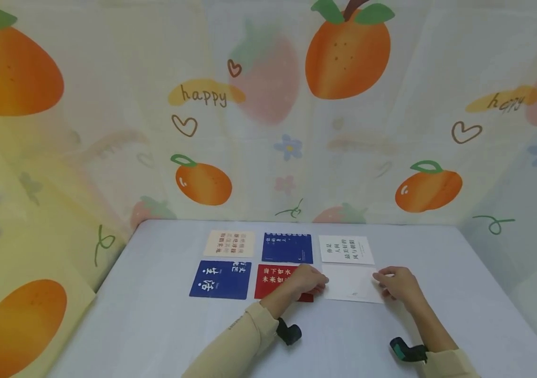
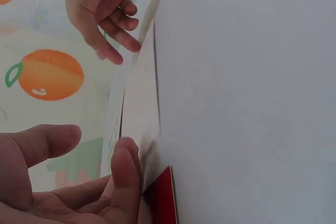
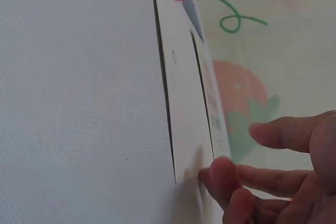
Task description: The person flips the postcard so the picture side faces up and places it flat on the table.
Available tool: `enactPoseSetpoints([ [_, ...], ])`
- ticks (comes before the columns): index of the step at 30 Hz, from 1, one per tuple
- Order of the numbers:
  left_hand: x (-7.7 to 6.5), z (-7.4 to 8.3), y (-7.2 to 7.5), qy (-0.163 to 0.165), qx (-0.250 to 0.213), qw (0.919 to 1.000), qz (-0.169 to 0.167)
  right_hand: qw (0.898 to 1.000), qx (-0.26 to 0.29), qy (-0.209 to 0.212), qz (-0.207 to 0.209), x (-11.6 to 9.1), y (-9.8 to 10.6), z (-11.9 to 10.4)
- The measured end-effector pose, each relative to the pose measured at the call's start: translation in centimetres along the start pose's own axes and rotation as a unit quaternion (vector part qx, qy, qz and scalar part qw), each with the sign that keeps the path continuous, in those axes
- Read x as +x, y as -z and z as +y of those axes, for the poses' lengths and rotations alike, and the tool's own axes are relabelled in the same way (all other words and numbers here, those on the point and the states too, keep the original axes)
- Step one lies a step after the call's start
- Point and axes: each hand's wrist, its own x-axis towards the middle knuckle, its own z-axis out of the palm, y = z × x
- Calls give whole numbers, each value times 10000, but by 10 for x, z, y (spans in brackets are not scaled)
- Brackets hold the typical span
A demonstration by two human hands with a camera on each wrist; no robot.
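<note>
A nearly plain white card (image 1: 350, 283) lies flat on the table at the right end of the front row. My left hand (image 1: 307, 280) is at its left edge, fingers bent inward, and covers part of a red card (image 1: 268, 281) with pale writing. At the opposite edge, my right hand (image 1: 398, 286) touches the white card with its fingertips. In the left wrist view, the left thumb (image 2: 58, 141) stands apart from the fingers. The right thumb (image 3: 281, 134) is likewise spread away, and neither hand pinches the card.
Behind the plain card lies a white card with dark writing (image 1: 346, 249). Further left are a blue card (image 1: 287, 249), a cream card (image 1: 229, 244) and another blue card (image 1: 221, 280). The white table (image 1: 155, 336) meets a fruit-patterned cloth (image 1: 268, 142) at the back.
</note>
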Motion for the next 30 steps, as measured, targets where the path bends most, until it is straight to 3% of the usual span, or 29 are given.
enactPoseSetpoints([
  [4,-1,0,0,17,-38,10000,2,10000,88,6,-11,0,-4,0],
  [7,-2,0,-1,-10,539,9983,221,10000,-42,-44,53,-2,-4,-1],
  [10,-5,2,-3,-71,1251,9910,480,9998,-184,-55,115,-3,-3,-1],
  [14,-8,6,-4,-114,1539,9863,591,9998,-131,-10,126,-3,-3,-2],
  [17,-8,8,-4,-77,1260,9902,598,9999,-25,8,100,-3,-4,-3],
  [21,-5,4,-3,117,441,9976,517,9999,-27,-67,96,-4,-4,-2],
  [25,-3,1,-1,389,-238,9983,363,9999,-29,-106,98,-4,-3,-1],
  [30,-2,1,2,352,-496,9980,196,9999,-19,-98,97,0,-3,1],
])
